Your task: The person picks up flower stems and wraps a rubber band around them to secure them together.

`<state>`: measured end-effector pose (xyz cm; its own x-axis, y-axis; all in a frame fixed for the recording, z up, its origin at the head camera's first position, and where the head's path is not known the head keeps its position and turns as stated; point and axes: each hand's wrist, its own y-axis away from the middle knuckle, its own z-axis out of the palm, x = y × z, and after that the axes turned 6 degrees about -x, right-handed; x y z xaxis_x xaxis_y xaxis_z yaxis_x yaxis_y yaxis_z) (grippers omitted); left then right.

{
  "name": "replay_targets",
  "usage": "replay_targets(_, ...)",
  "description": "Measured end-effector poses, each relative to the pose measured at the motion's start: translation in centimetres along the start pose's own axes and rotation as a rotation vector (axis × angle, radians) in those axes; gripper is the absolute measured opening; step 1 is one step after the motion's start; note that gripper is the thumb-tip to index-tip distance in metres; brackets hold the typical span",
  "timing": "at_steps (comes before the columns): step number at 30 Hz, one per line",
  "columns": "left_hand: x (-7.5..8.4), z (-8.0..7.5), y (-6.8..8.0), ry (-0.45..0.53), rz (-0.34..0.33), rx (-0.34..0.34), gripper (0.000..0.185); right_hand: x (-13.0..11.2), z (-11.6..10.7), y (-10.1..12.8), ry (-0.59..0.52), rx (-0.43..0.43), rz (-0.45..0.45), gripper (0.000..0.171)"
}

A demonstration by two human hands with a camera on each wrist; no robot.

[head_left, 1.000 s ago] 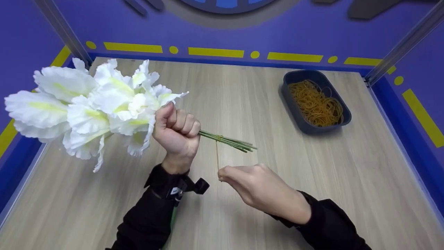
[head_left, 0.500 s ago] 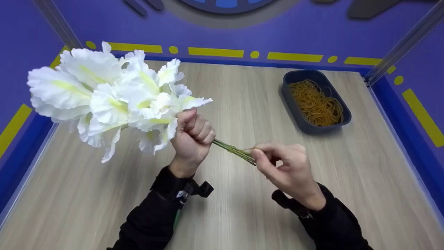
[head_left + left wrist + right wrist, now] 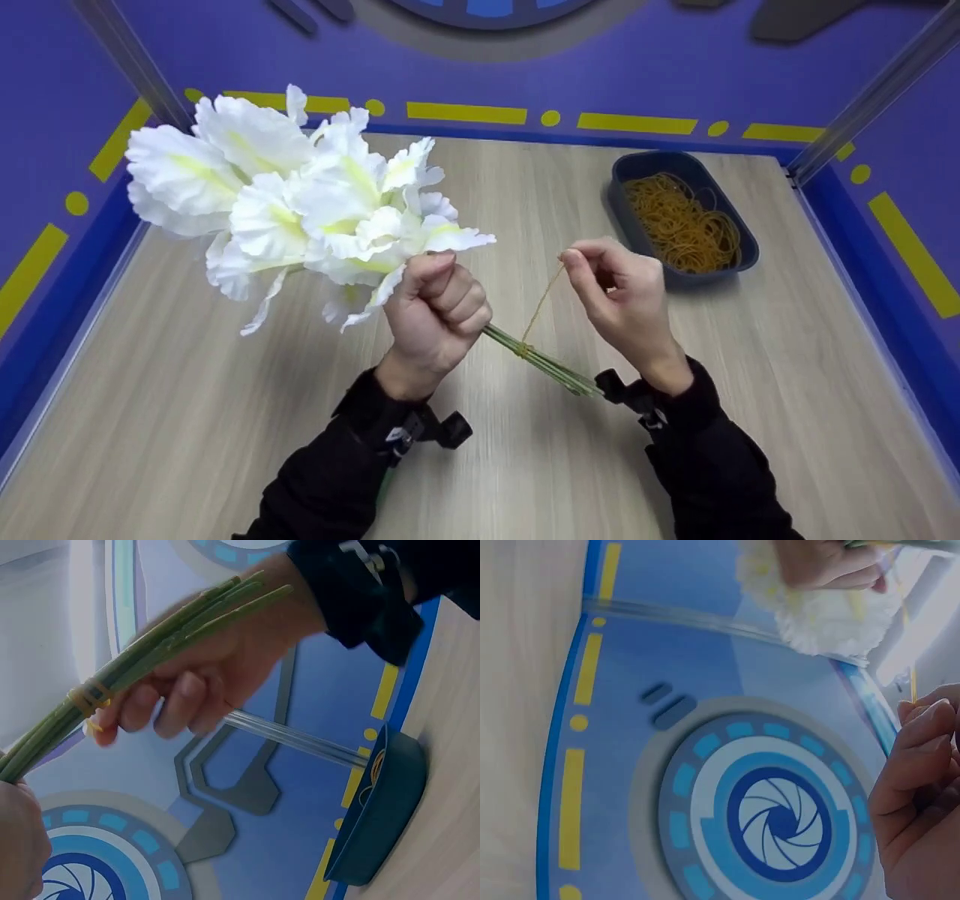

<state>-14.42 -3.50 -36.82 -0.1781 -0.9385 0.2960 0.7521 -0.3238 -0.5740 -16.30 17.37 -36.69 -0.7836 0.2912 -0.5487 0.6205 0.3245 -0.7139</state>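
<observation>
My left hand (image 3: 439,319) grips the green stems (image 3: 559,369) of a bunch of white artificial flowers (image 3: 300,202), held tilted with the blooms to the upper left. A rubber band (image 3: 543,304) is wound round the stems below the fist; its loose end stretches up to my right hand (image 3: 626,307), which pinches it between thumb and fingertips. In the left wrist view the wound part of the rubber band (image 3: 88,696) circles the stems as a tight coil. The right wrist view shows the taut rubber band (image 3: 913,679) rising from the pinching fingertips (image 3: 922,716).
A dark plastic box (image 3: 630,225) stands at the back right of the wooden table (image 3: 787,390), with a pile of rubber bands (image 3: 686,225) in it. Blue panels with yellow marks (image 3: 465,112) wall the table at the back and sides.
The right hand has gone from below the stems, round past their cut ends, to above them, pulling the rubber band along. The left hand and flowers have shifted right.
</observation>
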Motion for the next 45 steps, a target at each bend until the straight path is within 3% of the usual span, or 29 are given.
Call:
replay_targets(4,0.0,0.2,-0.1,0.049,0.017,0.006,0.054,1.9,1.3,0.1,0.109,-0.092,-0.067,0.003)
replay_targets(12,0.5,0.2,-0.1,0.052,0.115,0.032,0.054,3.0,4.4,0.9,0.075,-0.348,-0.108,0.004)
replay_targets(20,1.1,-0.3,-0.2,0.037,0.186,0.050,0.052,0.6,7.3,2.6,0.039,-0.570,-0.145,0.009)
replay_targets(23,1.5,-0.5,-0.4,0.024,0.232,0.043,0.053,-0.7,8.2,3.5,-0.066,-0.641,-0.105,0.005)
replay_targets(26,1.9,-0.8,-0.4,-0.004,0.269,0.024,0.055,-2.1,8.8,4.3,-0.047,-0.673,-0.075,0.009)
replay_targets(31,2.1,-1.1,-0.4,-0.055,0.264,-0.049,0.056,-4.1,7.9,4.7,0.148,-0.573,-0.090,0.006)
replay_targets(36,2.1,-1.2,-0.4,-0.092,0.260,-0.107,0.055,-5.7,5.6,4.1,0.227,-0.447,-0.145,0.007)
replay_targets(41,1.5,-1.1,-0.1,-0.156,0.177,-0.116,0.056,-6.5,3.2,3.3,0.306,-0.318,-0.181,0.018)
replay_targets(45,1.0,-0.6,0.1,-0.148,0.106,-0.135,0.056,-6.0,1.5,2.5,0.343,-0.245,-0.165,0.021)
